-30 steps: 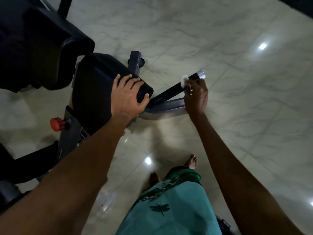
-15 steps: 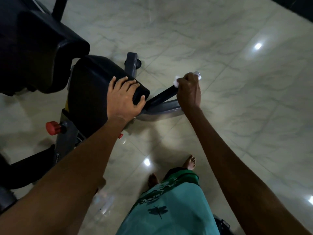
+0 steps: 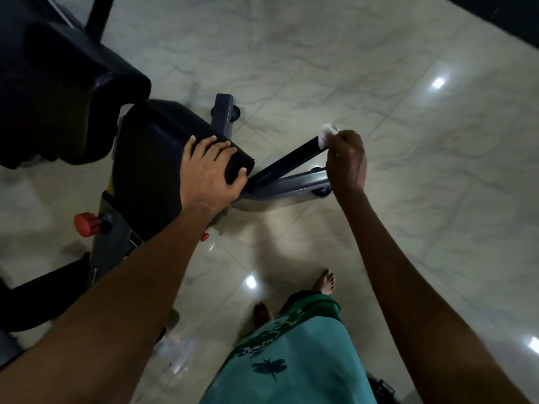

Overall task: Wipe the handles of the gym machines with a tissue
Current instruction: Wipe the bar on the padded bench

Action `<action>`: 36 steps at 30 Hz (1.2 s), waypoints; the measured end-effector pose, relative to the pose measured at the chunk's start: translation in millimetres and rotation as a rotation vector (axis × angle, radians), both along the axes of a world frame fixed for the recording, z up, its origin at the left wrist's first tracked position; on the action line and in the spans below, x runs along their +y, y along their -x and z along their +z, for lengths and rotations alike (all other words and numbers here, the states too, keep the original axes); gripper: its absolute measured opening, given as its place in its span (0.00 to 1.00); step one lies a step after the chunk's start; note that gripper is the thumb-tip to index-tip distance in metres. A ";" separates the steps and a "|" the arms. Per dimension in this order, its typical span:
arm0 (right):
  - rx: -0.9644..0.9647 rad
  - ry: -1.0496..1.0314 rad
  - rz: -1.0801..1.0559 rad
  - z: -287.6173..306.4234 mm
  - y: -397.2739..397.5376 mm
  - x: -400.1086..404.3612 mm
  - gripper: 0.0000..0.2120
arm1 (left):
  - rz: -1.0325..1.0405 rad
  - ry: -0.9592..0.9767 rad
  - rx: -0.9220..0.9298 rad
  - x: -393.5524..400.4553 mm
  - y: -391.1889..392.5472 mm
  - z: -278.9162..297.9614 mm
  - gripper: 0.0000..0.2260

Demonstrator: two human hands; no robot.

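Observation:
A black handle bar (image 3: 291,162) sticks out to the right from the gym machine, above a grey base tube (image 3: 294,183). My right hand (image 3: 346,160) grips the far end of the handle, with a crumpled white tissue (image 3: 327,133) held between my fingers and the bar. The tip of the handle is hidden under the tissue and my fingers. My left hand (image 3: 210,172) rests on the front corner of the black padded seat (image 3: 157,158), fingers on top and thumb hooked over the edge.
A larger black pad (image 3: 61,91) rises at the upper left. A red knob (image 3: 85,224) sticks out of the grey frame (image 3: 109,246) at the left. A grey foot (image 3: 224,112) lies beyond the seat. Glossy marble floor (image 3: 408,199) stretches right. My bare feet (image 3: 324,282) stand below.
My right hand has slid with the tissue along the handle to its outer end, which it now covers. My left hand has stayed on the seat.

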State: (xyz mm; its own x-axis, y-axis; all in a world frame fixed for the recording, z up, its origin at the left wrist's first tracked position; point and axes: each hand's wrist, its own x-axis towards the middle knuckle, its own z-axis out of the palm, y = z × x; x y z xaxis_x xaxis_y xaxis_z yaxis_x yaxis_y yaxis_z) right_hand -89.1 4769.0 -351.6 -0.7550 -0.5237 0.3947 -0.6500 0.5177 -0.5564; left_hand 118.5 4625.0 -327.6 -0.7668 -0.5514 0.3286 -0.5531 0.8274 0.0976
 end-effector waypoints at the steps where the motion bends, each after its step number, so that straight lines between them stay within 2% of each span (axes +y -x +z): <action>1: 0.055 -0.046 0.041 0.4 -2.4 -2.0 0.07 | -0.001 -0.001 0.002 0.1 -0.1 0.3 0.21; 3: 0.192 -0.106 0.079 3.7 4.0 -10.3 0.03 | 0.001 -0.015 -0.005 0.3 -0.4 1.6 0.21; 4: 0.172 -0.176 0.087 5.9 12.8 -17.1 0.04 | 0.006 -0.021 -0.014 0.4 -0.4 2.1 0.21; 7: -0.099 -0.376 0.017 20.2 45.5 -28.0 0.09 | 0.011 -0.015 -0.025 0.5 -0.2 2.0 0.21; 9: -0.299 -0.290 -0.004 20.2 62.8 -24.8 0.06 | 0.009 -0.009 -0.022 0.0 0.2 1.2 0.21; 11: -0.577 -0.062 -0.047 13.9 71.2 -12.7 0.09 | 0.006 -0.004 -0.014 -0.2 0.5 0.1 0.20; 13: -0.841 0.160 -0.011 11.3 62.8 4.6 0.08 | 0.004 -0.002 -0.009 -0.8 0.2 -0.5 0.20; 14: -0.881 0.229 0.013 9.9 60.3 8.8 0.08 | 0.004 -0.003 -0.010 -0.9 -0.1 -0.4 0.21; 17: -0.801 0.225 0.091 18.4 58.3 6.9 0.03 | 0.013 -0.015 -0.034 -0.6 0.3 1.2 0.21; 19: -0.794 0.223 0.087 22.5 59.9 2.8 0.10 | 0.009 -0.016 -0.040 0.4 0.2 2.2 0.21; 22: -0.913 0.246 0.052 18.3 55.7 8.3 0.04 | 0.010 -0.012 -0.031 0.8 -0.1 2.8 0.21; 28: -0.792 0.226 0.071 16.7 60.6 6.1 0.05 | 0.004 -0.002 -0.033 -0.4 0.6 2.7 0.21; 33: -0.846 0.209 -0.029 5.9 57.9 8.2 0.09 | 0.006 -0.004 -0.031 -0.7 0.0 2.0 0.21; 36: -0.739 0.203 -0.044 2.3 50.9 12.0 0.05 | 0.003 0.005 -0.018 -1.5 0.0 0.0 0.20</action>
State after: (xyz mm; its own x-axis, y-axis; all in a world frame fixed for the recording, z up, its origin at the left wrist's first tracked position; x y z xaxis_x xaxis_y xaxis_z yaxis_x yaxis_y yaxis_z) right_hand -139.9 4781.0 -349.3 -0.8786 -0.4579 -0.1355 -0.0534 0.3762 -0.9250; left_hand 118.4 4623.5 -327.6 -0.7708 -0.5525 0.3172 -0.5575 0.8259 0.0837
